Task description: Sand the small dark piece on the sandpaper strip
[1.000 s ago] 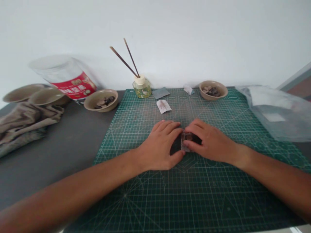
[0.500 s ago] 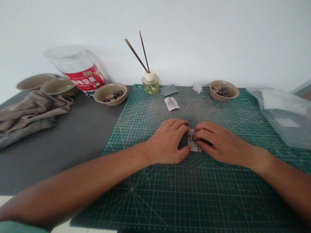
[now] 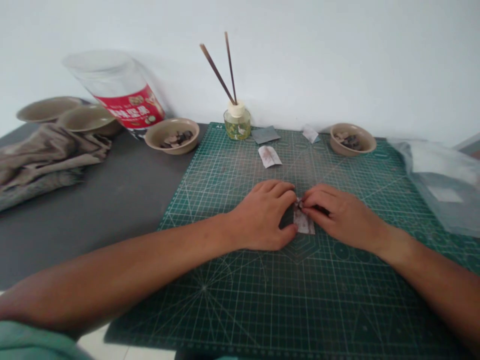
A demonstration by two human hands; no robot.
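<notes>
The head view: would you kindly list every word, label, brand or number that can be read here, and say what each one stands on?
"A2" (small, but it appears to read so): printed at the far left corner of the green cutting mat.
Red label on the clear plastic jar: its characters are too blurred to read.
Tiny marks along the mat's edges: too small to read.

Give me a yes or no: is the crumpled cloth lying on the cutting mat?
No, the crumpled cloth lies on the gray tabletop, off to the left of the green cutting mat.
</notes>
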